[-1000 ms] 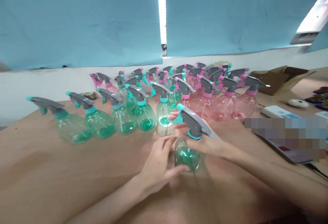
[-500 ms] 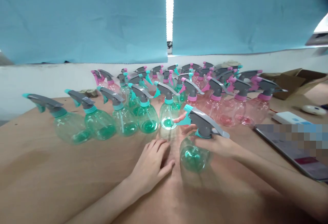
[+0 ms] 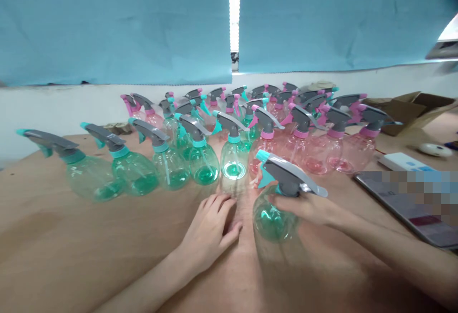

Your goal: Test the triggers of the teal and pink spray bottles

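Note:
My right hand [image 3: 304,208] grips a clear green plastic spray bottle [image 3: 275,220] around its neck, just under the grey-and-turquoise trigger head, and holds it tilted above the wooden table [image 3: 71,241]. My left hand [image 3: 209,227] rests on the tabletop just left of that bottle, holding nothing and not touching it. Straight ahead of my left hand stands the nearest green spray bottle [image 3: 233,160]. Rows of green bottles [image 3: 136,172] and pink bottles [image 3: 317,153] with grey triggers stand beyond my hands.
Behind the bottles rise a white wall [image 3: 53,110] and a blue curtain [image 3: 114,22]. To the right lie a cardboard box [image 3: 397,115], a white rectangular device [image 3: 402,161], a round white object [image 3: 435,149] and a tablet [image 3: 400,203] with a blurred-out area.
My right hand has carried the green bottle a little down and to the right, tipping its trigger head. My left hand has moved away from the bottle and rests on the table.

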`<action>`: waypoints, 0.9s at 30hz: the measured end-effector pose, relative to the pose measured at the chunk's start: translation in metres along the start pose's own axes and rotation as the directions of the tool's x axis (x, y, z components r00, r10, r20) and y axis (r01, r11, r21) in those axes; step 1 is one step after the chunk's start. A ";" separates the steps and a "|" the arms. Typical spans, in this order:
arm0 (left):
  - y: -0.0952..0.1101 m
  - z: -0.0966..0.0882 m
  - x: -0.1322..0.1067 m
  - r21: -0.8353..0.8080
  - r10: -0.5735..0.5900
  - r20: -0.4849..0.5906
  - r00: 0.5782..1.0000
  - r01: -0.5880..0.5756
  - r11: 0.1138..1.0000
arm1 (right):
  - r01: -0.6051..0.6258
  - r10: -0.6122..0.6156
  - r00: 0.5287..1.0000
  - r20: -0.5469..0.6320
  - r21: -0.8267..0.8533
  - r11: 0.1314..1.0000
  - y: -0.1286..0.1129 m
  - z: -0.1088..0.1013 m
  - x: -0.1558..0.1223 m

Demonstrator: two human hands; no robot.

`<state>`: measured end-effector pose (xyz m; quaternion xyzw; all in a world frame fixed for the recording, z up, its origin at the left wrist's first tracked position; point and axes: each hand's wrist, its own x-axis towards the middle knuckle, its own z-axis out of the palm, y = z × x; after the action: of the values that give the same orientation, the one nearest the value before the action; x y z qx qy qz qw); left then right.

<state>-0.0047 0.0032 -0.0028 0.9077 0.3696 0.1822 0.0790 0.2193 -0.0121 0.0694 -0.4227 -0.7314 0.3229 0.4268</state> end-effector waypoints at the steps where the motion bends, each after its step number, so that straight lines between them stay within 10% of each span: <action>1: 0.000 0.000 0.000 0.000 0.000 -0.003 1.000 0.000 1.000 | -0.009 0.009 1.000 0.002 -0.002 1.000 0.000 0.000 0.000; 27: -0.001 0.003 0.000 0.080 0.010 0.021 1.000 -0.012 0.997 | 0.029 -0.027 0.994 -0.105 0.014 0.999 0.017 0.003 -0.001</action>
<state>-0.0039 0.0035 -0.0058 0.9140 0.3709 0.1582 0.0454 0.2226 -0.0059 0.0531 -0.4256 -0.7112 0.2998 0.4725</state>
